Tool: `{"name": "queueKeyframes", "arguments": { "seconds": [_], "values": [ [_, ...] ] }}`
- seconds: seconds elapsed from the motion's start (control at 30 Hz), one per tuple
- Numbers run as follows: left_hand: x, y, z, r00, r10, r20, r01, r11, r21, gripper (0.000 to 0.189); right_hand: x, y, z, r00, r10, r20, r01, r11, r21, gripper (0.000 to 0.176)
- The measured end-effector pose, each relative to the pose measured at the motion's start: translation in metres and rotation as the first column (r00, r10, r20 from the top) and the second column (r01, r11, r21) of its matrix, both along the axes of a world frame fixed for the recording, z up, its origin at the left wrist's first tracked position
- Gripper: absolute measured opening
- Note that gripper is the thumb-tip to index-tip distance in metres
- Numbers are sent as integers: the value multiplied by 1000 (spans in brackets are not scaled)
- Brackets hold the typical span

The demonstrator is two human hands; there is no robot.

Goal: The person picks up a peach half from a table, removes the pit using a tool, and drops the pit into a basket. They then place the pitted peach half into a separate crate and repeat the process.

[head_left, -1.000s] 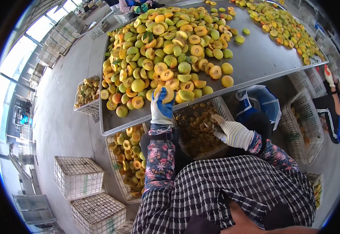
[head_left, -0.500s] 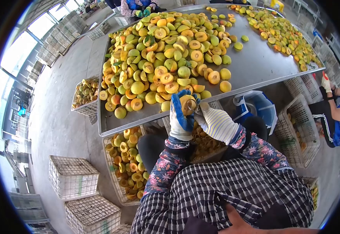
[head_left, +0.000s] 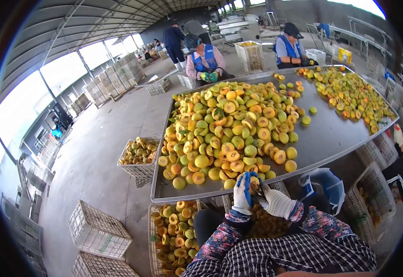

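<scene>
My left hand, in a white glove with blue fingers, is closed around a halved peach with its cut face showing. Against that peach half, my right hand in a white knit glove is closed; a dark, thin thing shows at its fingertips, too small to make out. Both hands are just off the near edge of a metal table. On it lies a large heap of yellow-green peach halves. Below my hands is a container of fruit pieces, partly hidden by my arms.
Crates of fruit stand at left and below the table. A blue-and-white bucket and another crate are to my right. A second fruit pile lies at the far right. Co-workers sit across the table.
My view has tilted up and swung left, so the table and hands appear lower and further right. Both hands remain together at the peach half, its cut face now less visible.
</scene>
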State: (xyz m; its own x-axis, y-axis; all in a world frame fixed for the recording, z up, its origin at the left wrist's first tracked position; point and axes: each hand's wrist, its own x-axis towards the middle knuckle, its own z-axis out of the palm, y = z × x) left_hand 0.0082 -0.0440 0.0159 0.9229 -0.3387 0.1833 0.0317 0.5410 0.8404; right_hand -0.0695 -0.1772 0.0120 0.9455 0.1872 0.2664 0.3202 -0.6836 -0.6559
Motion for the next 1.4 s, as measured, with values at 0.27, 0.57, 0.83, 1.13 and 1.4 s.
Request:
{"name": "queueKeyframes", "arguments": {
  "seconds": [0.27, 0.57, 0.83, 1.13, 1.4],
  "values": [
    [2, 5, -4, 885, 187, 426, -323, 906, 274, 39, 1, 7, 23, 991, 123, -48, -102, 946, 306, 42],
    [20, 20, -17, 798, -125, 589, -164, 897, 411, 42, -1, -13, 22, 943, 212, -257, -159, 965, 210, 35],
    [13, 0, -9, 978, -81, -193, 47, 984, -174, 34, -8, 8, 17, 965, 169, -200, -52, 871, 488, 34],
    [8, -2, 33, 940, -341, 30, 341, 928, -148, 39, -25, 15, 66, 716, 360, -598, 306, 608, 733, 42],
    [6, -11, 21, 945, -209, -252, 196, 978, -76, 34, -29, -2, 53, 571, 653, -497, 475, 230, 849, 42]
  ]
}}
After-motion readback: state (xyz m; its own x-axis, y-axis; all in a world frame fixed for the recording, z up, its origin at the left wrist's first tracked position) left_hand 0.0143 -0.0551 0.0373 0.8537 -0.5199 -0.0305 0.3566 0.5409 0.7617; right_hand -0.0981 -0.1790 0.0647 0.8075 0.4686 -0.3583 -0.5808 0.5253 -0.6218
